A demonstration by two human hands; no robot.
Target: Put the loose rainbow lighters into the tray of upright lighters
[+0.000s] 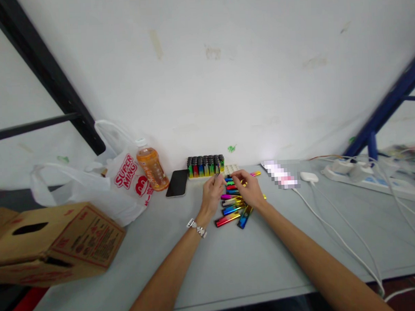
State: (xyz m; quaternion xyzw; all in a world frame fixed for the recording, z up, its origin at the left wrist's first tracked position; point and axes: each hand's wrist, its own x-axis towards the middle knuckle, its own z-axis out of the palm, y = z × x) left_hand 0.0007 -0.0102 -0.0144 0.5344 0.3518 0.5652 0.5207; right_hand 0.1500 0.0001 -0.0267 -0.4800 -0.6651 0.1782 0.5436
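Shiny multicoloured cigarette lighters (pixel 227 219) lie loose in a pile on the grey table, between and below my hands. Behind them, several lighters with black tops (pixel 205 166) stand upright in rows in a pale tray. My left hand (pixel 212 195), with a silver bracelet or watch (pixel 197 228) at the wrist, is closed just in front of the tray; a small dark tip shows at its fingers, apparently a lighter. Over the right side of the pile, my right hand (pixel 249 189) has its fingers bent and pinched together. What they hold, if anything, is hidden.
To the left are a cardboard box (pixel 83 239), a white plastic bag (pixel 126 195), an orange drink bottle (pixel 152 165) and a black phone (pixel 177 183). On the right lie a lit phone (pixel 280 174), a white charger (pixel 309 177), a power strip (pixel 373 182) and trailing cables.
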